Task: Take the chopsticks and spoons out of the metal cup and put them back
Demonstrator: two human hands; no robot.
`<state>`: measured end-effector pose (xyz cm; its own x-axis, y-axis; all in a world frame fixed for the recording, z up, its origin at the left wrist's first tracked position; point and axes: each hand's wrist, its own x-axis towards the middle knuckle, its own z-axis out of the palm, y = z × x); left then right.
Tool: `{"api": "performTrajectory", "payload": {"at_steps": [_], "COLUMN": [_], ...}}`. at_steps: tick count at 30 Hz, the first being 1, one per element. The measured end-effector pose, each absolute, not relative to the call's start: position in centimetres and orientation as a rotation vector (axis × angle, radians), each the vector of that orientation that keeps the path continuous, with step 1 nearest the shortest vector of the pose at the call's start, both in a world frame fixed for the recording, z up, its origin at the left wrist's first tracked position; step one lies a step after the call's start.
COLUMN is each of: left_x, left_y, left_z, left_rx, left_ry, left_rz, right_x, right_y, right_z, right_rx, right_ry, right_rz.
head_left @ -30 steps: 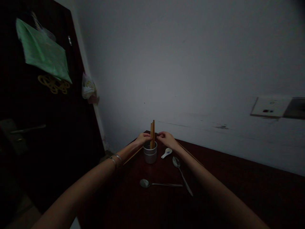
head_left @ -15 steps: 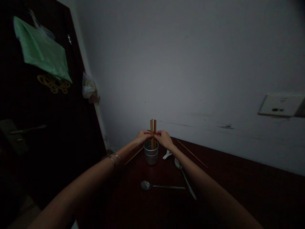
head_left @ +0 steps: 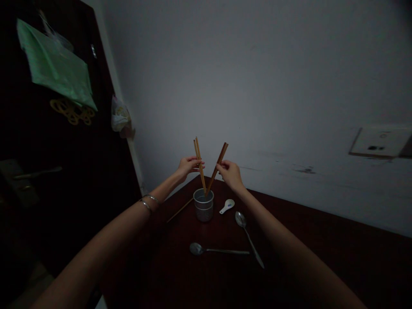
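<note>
Wooden chopsticks [head_left: 202, 176] — pinched in both hands [head_left: 189, 166] [head_left: 231, 172] — converge at the mouth of a metal cup [head_left: 204, 213].

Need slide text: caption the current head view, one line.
Left hand holds light chopsticks, right hand darker chopsticks, tips at the mouth of a metal cup.

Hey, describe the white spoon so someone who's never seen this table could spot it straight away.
Find the dark reddish table against the pale wall, then the silvery cup beneath the chopsticks. Just right of that cup in the picture lies the white spoon. It is short, with a bluish mark on its rounded end; the two metal spoons nearby are longer.
</note>
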<state>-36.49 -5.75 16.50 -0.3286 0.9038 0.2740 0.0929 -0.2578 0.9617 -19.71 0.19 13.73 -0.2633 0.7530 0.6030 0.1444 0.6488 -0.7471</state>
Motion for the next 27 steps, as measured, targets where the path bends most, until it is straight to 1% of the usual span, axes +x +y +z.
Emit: {"api": "performTrajectory", "payload": {"at_steps": [7,10,12,15,19,22,23,27], "left_x": [-38.4,-40.1,-41.7,-44.4,-47.6,-48.8,-48.8,-48.2], "left_y": [-7.6,-8.8,-9.6,-10.4,-10.9,-11.1,-11.1,-10.9], "left_z": [21.4,22.1,21.5,19.1,13.5,9.1,7.9,5.2], "left_rx": [1.244,1.196,1.195,1.252,1.394,1.495,1.559,1.643], "left_ry": [1.361,1.489,1.648,1.942,2.227,2.304,2.331,2.368], "left_rz": [1.993,1.97,1.795,1.313,0.566,0.182,0.074,0.023], "right_x": [-16.2,-13.8,-11.9,-9.3,-6.4,-5.2,-5.0,-5.2], "right_y": [-0.5,-0.5,-0.3,0.7,2.5,3.7,4.0,4.5], "right_z": [18.4,19.4,18.9,16.5,11.1,7.1,6.0,3.3], "right_rx": [-0.631,-0.633,-0.695,-0.876,-1.105,-1.194,-1.192,-1.186], "right_ry": [-1.389,-1.351,-1.417,-1.565,-1.842,-2.155,-2.26,-2.544], "right_rz": [0.856,0.982,1.063,1.09,0.967,0.873,0.808,0.567]}}
